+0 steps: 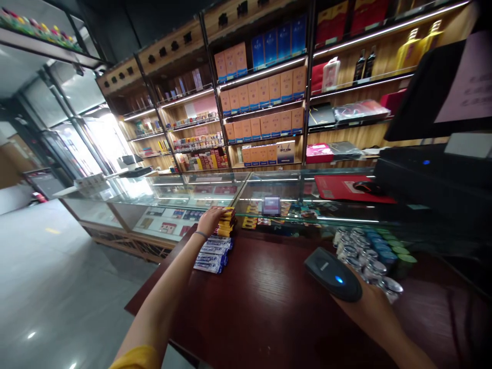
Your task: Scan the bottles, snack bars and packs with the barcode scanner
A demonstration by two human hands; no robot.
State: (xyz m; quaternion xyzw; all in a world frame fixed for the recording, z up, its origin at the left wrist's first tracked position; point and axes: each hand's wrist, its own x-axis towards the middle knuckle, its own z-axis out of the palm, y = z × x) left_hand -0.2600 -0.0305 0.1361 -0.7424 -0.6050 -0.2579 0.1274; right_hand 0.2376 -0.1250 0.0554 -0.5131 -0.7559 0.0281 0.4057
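Note:
My left hand [211, 221] reaches out to a stack of yellow snack packets [226, 225] at the far left of the dark red counter. Its fingers curl over the packets' far end; the thumb is hidden. Blue-and-white packets [212, 253] lie in an overlapping row just nearer to me. In my right hand [369, 302] is a black barcode scanner [333, 274] with a lit blue light, held above the counter, its head pointing left. Beyond that hand stand several cans with silver tops [363, 251], with blue and green ones beside them.
A glass display case [184, 189] runs behind the counter [265, 302]. On the glass lie a red mat [338, 188] and a black mouse [368, 188]. A dark monitor [426, 92] stands at the right. Shelves with boxes [265, 92] and bottles line the back wall.

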